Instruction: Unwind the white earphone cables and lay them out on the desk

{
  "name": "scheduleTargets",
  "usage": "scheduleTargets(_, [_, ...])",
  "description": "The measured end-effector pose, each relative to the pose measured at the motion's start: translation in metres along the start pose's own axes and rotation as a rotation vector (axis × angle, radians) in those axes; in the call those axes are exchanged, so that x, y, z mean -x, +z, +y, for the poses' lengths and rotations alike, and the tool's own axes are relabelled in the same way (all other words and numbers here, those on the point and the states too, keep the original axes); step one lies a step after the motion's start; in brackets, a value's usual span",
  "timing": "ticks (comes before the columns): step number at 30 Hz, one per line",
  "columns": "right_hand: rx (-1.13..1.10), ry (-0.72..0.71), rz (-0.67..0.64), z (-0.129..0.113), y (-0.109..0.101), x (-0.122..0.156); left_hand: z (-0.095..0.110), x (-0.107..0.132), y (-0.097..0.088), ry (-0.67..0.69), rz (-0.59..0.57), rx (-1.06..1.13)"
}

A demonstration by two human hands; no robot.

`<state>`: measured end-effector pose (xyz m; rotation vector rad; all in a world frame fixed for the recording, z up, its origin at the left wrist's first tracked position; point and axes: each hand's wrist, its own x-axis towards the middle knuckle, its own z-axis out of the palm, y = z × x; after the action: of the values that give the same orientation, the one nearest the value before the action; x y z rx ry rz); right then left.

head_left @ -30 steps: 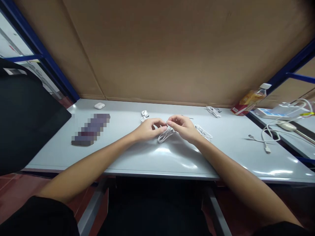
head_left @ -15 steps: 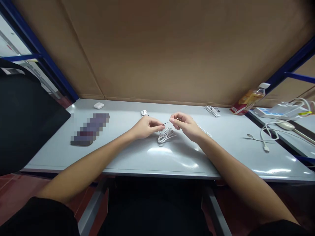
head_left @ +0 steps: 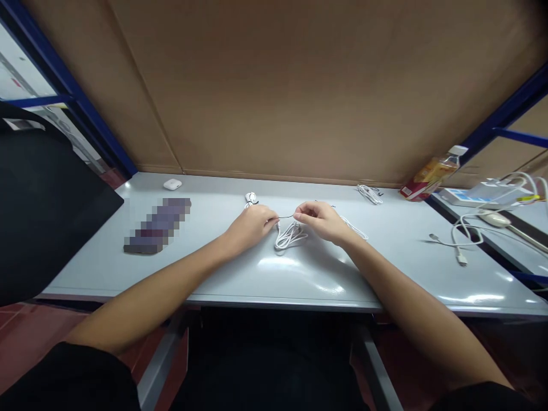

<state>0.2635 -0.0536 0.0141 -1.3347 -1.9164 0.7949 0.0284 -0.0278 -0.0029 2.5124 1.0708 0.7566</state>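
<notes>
A coiled white cable [head_left: 287, 237] lies on the grey table [head_left: 257, 274] between my hands. My left hand [head_left: 250, 224] and my right hand [head_left: 322, 220] each pinch one end of a thin dark tie [head_left: 286, 217], stretched straight just above the coil. Both hands have their fingers closed. Another white cable [head_left: 354, 227] lies loose behind my right hand.
A small tied cable [head_left: 250, 198] and a white earbud case [head_left: 172, 184] lie at the back left, a blurred dark block [head_left: 157, 225] on the left. At the right are a cable bundle [head_left: 370, 193], a bottle [head_left: 430, 174], a loose charging cable [head_left: 458, 242], a white device [head_left: 483, 194]. A cardboard wall stands behind.
My hands have lifted off the coiled cable and drawn apart, pulling a thin dark tie straight between them. The coil now lies on the table.
</notes>
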Motion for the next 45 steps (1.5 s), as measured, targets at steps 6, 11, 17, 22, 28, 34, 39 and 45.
scheduleTargets(6, [0.231,0.056,0.307,0.022,-0.044,-0.005,-0.004,0.001,-0.001,-0.075,0.001,0.036])
scheduleTargets(11, [0.417,0.227,0.163,0.047,-0.075,-0.008,0.003,0.004,0.0,0.002,-0.076,0.09])
scheduleTargets(17, [0.495,0.232,0.085,0.055,-0.075,-0.006,0.014,0.005,-0.001,0.043,-0.2,0.14])
scheduleTargets(22, [0.54,0.207,0.117,0.05,-0.07,-0.004,0.02,0.007,-0.001,0.117,-0.292,0.21])
scheduleTargets(28, [0.53,0.095,0.14,0.034,-0.059,-0.001,0.023,0.011,0.004,0.177,-0.366,0.222])
scheduleTargets(34, [0.481,0.026,-0.062,-0.014,-0.013,0.01,0.028,0.011,0.026,0.013,-0.144,0.16])
scheduleTargets(39, [0.47,0.06,-0.153,-0.031,0.008,0.021,0.029,0.011,0.032,-0.011,-0.029,0.171])
scheduleTargets(45, [0.407,-0.043,-0.173,-0.019,0.001,0.017,0.023,0.011,0.031,0.251,-0.108,0.227])
